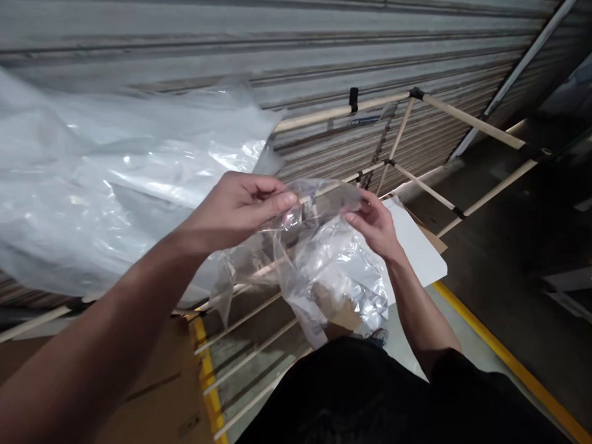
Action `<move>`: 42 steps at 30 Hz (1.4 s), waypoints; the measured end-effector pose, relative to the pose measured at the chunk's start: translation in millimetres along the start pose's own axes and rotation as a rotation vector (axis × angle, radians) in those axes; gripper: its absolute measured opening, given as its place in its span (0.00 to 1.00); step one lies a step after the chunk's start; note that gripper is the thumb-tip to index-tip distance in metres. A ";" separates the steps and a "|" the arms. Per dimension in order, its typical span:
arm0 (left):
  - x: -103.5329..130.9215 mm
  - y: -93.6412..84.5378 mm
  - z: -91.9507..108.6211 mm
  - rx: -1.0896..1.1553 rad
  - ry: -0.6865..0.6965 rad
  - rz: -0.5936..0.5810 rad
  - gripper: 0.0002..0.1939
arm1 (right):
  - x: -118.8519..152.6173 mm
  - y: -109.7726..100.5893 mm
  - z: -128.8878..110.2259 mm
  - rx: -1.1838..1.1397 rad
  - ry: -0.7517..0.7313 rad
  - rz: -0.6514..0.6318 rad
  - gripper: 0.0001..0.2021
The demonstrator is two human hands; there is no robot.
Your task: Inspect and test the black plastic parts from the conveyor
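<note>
A clear plastic bag (336,259) is stretched between my two hands and hangs crumpled in front of my body. My left hand (249,201) pinches its upper edge, thumb on top. At the opposite end of that edge, my right hand (371,222) grips the film between thumb and curled fingers. Beyond my left hand, a big heap of clear plastic sheeting (128,156) drapes over a rack of cream pipes (472,120) with black joints. Whether the bag's mouth is parted cannot be made out.
A ribbed metal shutter (318,27) rises behind the rack. Under my right arm lies a white board (416,244), with brown cardboard (151,389) at lower left. Yellow floor lines (504,351) run along both sides. Lower pipes (252,350) cross near my legs.
</note>
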State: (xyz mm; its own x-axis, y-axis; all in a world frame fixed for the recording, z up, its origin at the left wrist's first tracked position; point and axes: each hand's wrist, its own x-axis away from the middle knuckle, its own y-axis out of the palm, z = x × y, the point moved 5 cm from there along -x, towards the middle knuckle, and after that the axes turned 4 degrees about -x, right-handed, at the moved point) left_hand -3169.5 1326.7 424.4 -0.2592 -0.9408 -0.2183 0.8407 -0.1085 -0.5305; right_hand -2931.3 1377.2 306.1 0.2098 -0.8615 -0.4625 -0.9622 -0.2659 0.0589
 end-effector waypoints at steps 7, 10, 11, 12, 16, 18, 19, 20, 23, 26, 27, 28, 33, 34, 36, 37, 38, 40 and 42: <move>31.2 -27.5 -30.4 -0.005 -0.156 0.091 0.16 | -8.8 -11.6 -27.5 -0.184 0.078 0.026 0.19; 30.9 -22.5 -33.1 -0.029 -0.109 0.069 0.16 | -6.1 -20.0 -37.0 -0.147 0.058 0.020 0.17; 29.2 -18.7 -30.5 -0.027 -0.084 0.066 0.17 | -6.6 -22.8 -39.0 -0.124 0.049 0.025 0.17; 27.0 -14.3 -26.9 -0.023 -0.064 0.066 0.19 | -8.0 -26.1 -41.1 -0.092 0.036 0.037 0.16; 15.4 7.4 -13.0 0.034 -0.103 0.104 0.21 | -12.7 -41.4 -60.6 0.227 -0.064 0.150 0.16; 9.4 21.8 -11.3 0.101 -0.168 0.129 0.22 | -3.7 -45.0 -82.2 0.492 -0.150 0.266 0.15; 6.8 30.5 -11.8 0.137 -0.196 0.141 0.22 | 5.3 -44.1 -93.7 0.595 -0.187 0.332 0.15; 4.7 40.0 -12.6 0.168 -0.210 0.155 0.23 | 16.0 -40.6 -102.6 0.652 -0.194 0.373 0.15; 3.0 74.7 -14.8 0.226 -0.180 0.148 0.22 | 45.1 -14.9 -96.6 0.507 0.035 0.223 0.18; 10.5 113.3 -19.3 0.290 -0.133 0.002 0.21 | 63.4 13.7 -59.5 0.220 0.276 0.057 0.20; 14.9 123.9 -23.6 0.323 -0.141 -0.058 0.20 | 66.9 16.9 -47.3 0.148 0.293 0.086 0.19; 19.9 131.6 -30.6 0.381 -0.172 -0.097 0.20 | 70.5 16.7 -36.4 0.079 0.294 0.150 0.18; 50.4 132.6 -103.5 0.981 -0.508 0.164 0.21 | 109.3 -11.1 -1.1 -0.457 0.403 0.584 0.11; 57.9 129.5 -121.4 1.060 -0.553 0.263 0.21 | 117.7 -18.8 2.3 -0.560 0.443 0.641 0.12; 74.1 123.1 -154.5 1.107 -0.587 0.441 0.22 | 127.8 -33.8 6.5 -0.695 0.523 0.679 0.15; 82.8 119.1 -168.9 1.067 -0.582 0.523 0.22 | 128.8 -40.6 7.5 -0.721 0.557 0.666 0.16; 91.6 113.8 -180.9 0.971 -0.565 0.596 0.22 | 127.3 -46.7 7.7 -0.721 0.585 0.639 0.16; 106.9 98.8 -193.7 0.612 -0.509 0.677 0.19 | 117.9 -54.8 5.7 -0.660 0.637 0.558 0.17; 113.0 80.4 -186.5 0.148 -0.415 0.646 0.15 | 102.5 -56.5 -1.4 -0.557 0.663 0.460 0.18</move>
State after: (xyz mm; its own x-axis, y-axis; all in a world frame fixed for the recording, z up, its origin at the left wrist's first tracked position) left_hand -3219.8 1271.6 204.4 0.4775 -0.8722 -0.1066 0.8268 0.4870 -0.2815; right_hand -2855.1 1303.3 256.6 0.0541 -0.9552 0.2909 -0.7905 0.1370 0.5969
